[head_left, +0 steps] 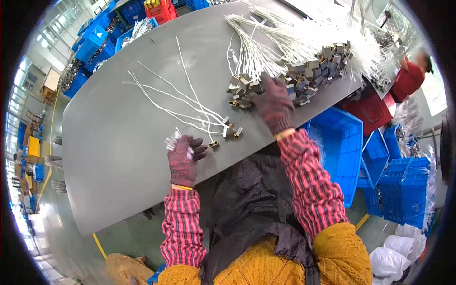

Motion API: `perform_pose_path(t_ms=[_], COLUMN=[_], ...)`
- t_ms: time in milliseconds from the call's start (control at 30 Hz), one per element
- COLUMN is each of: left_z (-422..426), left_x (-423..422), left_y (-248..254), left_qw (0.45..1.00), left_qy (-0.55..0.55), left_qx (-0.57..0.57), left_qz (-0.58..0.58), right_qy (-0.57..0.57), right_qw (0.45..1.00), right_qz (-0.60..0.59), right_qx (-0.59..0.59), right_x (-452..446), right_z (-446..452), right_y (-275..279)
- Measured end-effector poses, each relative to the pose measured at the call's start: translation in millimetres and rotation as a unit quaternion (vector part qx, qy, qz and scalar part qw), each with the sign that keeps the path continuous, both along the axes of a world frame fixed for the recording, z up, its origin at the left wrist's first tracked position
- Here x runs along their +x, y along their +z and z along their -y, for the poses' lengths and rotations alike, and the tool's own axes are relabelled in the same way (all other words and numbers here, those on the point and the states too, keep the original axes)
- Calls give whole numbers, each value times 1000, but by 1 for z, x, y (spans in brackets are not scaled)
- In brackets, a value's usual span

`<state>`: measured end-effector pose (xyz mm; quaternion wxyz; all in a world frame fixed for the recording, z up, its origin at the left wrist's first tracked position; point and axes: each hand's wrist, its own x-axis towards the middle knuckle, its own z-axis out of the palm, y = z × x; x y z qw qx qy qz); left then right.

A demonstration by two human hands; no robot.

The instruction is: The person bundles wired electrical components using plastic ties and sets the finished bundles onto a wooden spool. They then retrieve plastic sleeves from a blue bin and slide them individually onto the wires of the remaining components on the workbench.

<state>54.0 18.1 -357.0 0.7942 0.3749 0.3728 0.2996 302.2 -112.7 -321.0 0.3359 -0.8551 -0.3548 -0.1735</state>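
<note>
My left hand (183, 159), in a dark red knit glove, is closed around a bunch of thin, clear-white strips (174, 138) above the grey table. Beside it lie a few loose white cables (178, 97), their small metal-and-grey end pieces (232, 131) facing me. My right hand (274, 102), gloved alike, rests at the near edge of a pile of grey and brass-coloured block-shaped cable ends (306, 76). Its fingers are apart and touch the pile; their tips are partly hidden among the pieces. White cables (256, 50) fan out behind the pile.
The grey table (114, 156) has a curved far edge. Below its right side stands a blue bin (339, 147), with more blue crates (403, 190) farther right. Blue crates (92, 42) line the far left. A person in red (409, 78) is at the far right.
</note>
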Motion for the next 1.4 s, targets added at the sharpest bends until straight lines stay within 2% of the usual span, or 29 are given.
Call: perform_pose_path(t_ms=[67,167,200,233,267,333,400,433,500,533,567,600,667,700,733,767,800,833,867,900,967,1067,1167,1267,1400], left_z=[8,30,38,47,55,72,100,116,153,163,171,177,187,191,191,192,192,191,188,184,172,152,138,131,130], left_x=[2,6,9,13,20,37,59,71,84,96,109,118,119,120,123,124,123,121,118,115,112,108,106,102,98], left_y=[-1,6,9,12,7,-37,-52,-51,-12,2,12,11,11,11,2,-4,-9,-11,-8,-3,7,11,14,20,20], left_qw=[996,987,984,981,980,977,967,952,941,958,933,934,953,961,956,959,962,964,959,964,973,978,986,992,992], left_qy=[-29,-84,-99,-114,-138,-191,-216,-213,-271,-227,-171,-160,-153,-149,-140,-133,-122,-112,-103,-90,-56,-49,-31,-22,-35], left_qx=[-19,-55,-70,-84,-93,11,-33,-129,154,-48,-247,-244,-208,-189,-219,-210,-200,-190,-204,-191,-162,-121,-91,-65,-59], left_qz=[80,126,128,130,111,88,128,177,133,169,195,204,160,138,134,139,142,146,169,164,156,160,138,110,105], right_qy=[-7,25,-1,28,56,90,137,149,172,183,121,56,-35,-75,-115,-83,-32,-105,-176,-242,-347,-362,-336,-331,-336], right_qw=[992,999,999,975,921,899,836,848,861,862,795,709,615,613,610,885,984,966,922,851,645,636,641,635,642], right_qz=[4,-28,-44,-209,-369,-393,-470,-449,-423,-422,-531,-628,-677,-665,-651,-426,-119,-233,-340,-439,-601,-600,-573,-602,-586], right_qx=[-127,-17,33,75,115,168,247,241,225,214,267,314,403,421,438,170,-131,-35,61,155,320,322,385,353,362], right_x=[21,2,-15,-34,-52,-81,-115,-129,-152,-161,-176,-190,-203,-207,-209,-211,-216,-225,-235,-246,-254,-261,-260,-255,-259], right_z=[-15,4,13,31,51,90,135,156,203,231,258,285,346,377,410,451,490,519,547,570,591,595,620,610,611], right_y=[-3,-6,-8,-3,1,-19,-7,-6,-20,-33,-27,-17,-18,-30,-49,-71,-91,-104,-116,-127,-140,-118,-159,-145,-159])
